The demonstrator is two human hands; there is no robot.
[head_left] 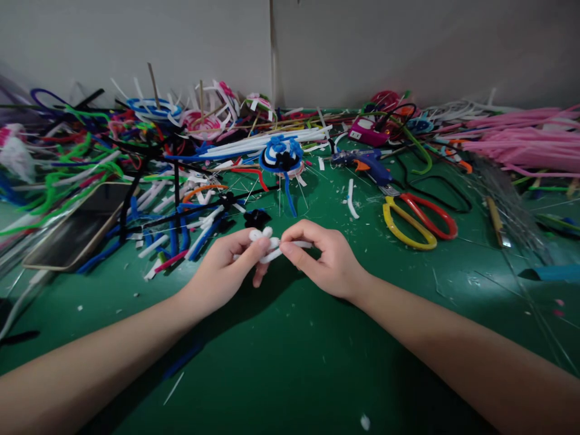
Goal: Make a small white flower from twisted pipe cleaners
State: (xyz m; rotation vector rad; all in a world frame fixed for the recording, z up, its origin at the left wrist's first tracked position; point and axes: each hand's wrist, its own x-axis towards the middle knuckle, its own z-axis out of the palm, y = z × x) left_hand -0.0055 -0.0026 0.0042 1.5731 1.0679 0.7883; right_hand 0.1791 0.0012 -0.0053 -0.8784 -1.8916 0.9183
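A white pipe cleaner [272, 256], looped into small petal-like bumps at one end, is held above the green table between both hands. My left hand [231, 254] pinches the looped part between thumb and fingers. With thumb and forefinger my right hand [319, 257] grips the straight length, whose tip sticks out past the fingers. Just beyond the hands lies a black pipe-cleaner flower [257, 218]. Farther back stands a small blue and white coiled pipe-cleaner hat shape [281, 154] with a black flower on it.
Scissors with red and yellow handles [410, 226] lie to the right, near a blue glue gun [369, 166]. A phone [84, 226] rests at left among tangled coloured pipe cleaners. Pink pipe cleaners [521, 142] are heaped at the far right. A grey wall [136, 42] bounds the table's back.
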